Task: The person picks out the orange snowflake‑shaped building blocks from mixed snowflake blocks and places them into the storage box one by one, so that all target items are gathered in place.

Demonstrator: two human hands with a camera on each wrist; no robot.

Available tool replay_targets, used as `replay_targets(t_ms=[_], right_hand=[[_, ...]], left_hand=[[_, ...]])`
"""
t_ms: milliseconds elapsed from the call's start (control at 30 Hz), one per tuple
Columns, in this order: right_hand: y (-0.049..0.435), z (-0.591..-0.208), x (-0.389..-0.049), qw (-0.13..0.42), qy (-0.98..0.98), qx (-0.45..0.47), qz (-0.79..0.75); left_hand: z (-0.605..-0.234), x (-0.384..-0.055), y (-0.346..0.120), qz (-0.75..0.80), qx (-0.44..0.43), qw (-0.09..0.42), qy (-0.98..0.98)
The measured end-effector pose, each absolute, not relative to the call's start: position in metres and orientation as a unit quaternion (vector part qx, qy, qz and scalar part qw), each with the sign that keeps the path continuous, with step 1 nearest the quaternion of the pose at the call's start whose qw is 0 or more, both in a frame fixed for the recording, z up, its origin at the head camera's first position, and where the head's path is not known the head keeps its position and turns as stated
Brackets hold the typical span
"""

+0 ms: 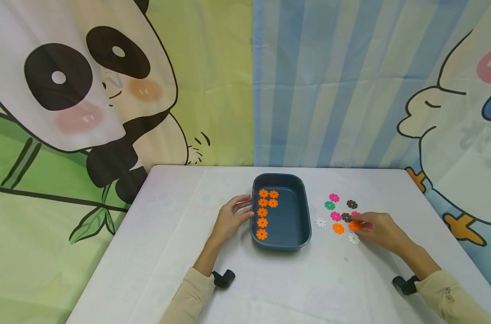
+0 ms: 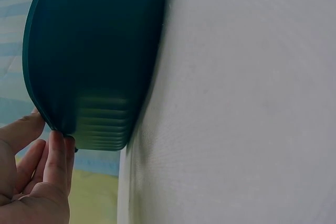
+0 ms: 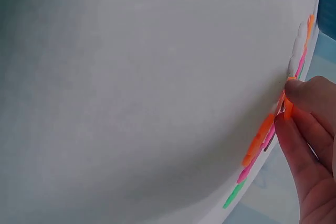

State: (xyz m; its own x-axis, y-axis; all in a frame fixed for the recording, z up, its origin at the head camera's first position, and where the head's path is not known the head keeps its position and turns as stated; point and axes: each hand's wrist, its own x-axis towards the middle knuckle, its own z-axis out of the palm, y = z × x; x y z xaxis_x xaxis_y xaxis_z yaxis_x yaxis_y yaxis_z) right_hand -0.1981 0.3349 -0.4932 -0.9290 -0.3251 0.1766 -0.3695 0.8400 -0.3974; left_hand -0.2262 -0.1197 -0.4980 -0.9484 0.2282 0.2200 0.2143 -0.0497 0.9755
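Note:
My left hand (image 1: 231, 217) is at the left side of a dark blue plastic tray (image 1: 296, 246). In the left wrist view, the thumb meets the rim and the fingertips sit against the outer wall just under it. Several orange flower-shaped discs (image 1: 262, 222) lie along the tray's left side. Right of the tray, my right hand (image 1: 377, 229) pinches an orange notched disc (image 3: 289, 98) between thumb and fingers, low over a loose group of discs. That group has an orange disc (image 1: 338, 228), pink discs (image 1: 336, 216), dark brown discs (image 1: 352, 204), white discs (image 1: 320, 222) and a green disc (image 1: 329, 205).
The tray and discs stand on a table with a white cloth (image 1: 270, 288). Behind its far edge hangs a printed curtain (image 1: 213, 90) with cartoon animals. A black wrist device (image 1: 224, 279) sits at the left sleeve, another black device (image 1: 405, 285) at the right.

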Motion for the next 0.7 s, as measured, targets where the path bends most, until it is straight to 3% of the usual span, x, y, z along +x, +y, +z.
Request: replay_targets(t_ms=[333,500,700], right_hand=[[0.337,-0.490,-0.199,0.034,-0.961,0.195,0.195],[0.341,-0.495,-0.199,0.054,-0.959,0.192,0.200],[0.333,-0.483,-0.206,0.098,-0.944,0.201,0.244]], left_hand=[[-0.481,-0.221,-0.121,0.705,0.163,0.037,0.689],[-0.474,-0.216,-0.121,0.705,0.166,0.037,0.689],[-0.495,-0.227,-0.121,0.709,0.161,0.031,0.686]])
